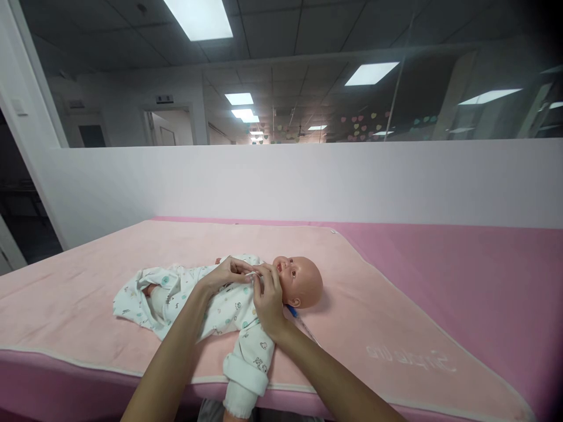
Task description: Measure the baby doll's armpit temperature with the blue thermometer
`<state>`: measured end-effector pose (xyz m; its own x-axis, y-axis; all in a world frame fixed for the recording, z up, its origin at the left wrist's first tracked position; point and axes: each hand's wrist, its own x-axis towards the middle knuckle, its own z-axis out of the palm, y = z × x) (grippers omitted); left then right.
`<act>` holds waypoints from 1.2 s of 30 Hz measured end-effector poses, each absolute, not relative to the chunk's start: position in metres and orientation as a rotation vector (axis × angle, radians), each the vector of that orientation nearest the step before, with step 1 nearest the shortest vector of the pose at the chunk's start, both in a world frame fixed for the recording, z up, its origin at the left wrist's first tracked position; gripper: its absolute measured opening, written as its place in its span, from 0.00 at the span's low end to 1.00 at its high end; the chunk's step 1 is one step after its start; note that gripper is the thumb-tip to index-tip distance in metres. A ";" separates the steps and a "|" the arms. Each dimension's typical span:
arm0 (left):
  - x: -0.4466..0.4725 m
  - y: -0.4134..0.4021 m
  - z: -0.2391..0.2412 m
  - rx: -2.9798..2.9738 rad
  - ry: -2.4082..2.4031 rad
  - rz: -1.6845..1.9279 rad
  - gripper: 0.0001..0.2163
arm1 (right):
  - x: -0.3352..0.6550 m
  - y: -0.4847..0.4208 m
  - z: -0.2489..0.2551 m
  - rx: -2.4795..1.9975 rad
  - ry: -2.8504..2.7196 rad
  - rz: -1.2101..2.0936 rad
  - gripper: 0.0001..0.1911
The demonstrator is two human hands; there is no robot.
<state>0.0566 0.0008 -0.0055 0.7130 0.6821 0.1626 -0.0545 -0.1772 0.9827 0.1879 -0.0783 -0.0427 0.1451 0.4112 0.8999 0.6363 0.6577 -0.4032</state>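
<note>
A bald baby doll lies on its back with its head toward the right. It wears white clothes with a small green and grey print, and one cuff is folded back on the near sleeve. My left hand is closed in a pinch on the clothes at the upper chest. Close against it, just below the doll's chin, my right hand pinches the same spot near the neckline. The fingers hide what exactly lies between them. A thin clear stick with a blue end pokes out beside the doll's neck, partly behind my right hand.
Under the doll is a pale pink blanket with white edging and faint lettering. It covers part of a darker pink padded table. A low white wall with glass above it runs along the far side.
</note>
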 end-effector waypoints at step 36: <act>0.057 -0.002 -0.006 1.678 0.586 0.771 0.12 | 0.188 -0.081 -0.041 -0.924 -1.545 -0.094 0.13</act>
<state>0.0566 -0.0020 -0.0064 0.6608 0.7271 0.1860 -0.0159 -0.2342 0.9721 0.1881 -0.0813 -0.0409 0.0937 0.4891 0.8672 0.5909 0.6737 -0.4438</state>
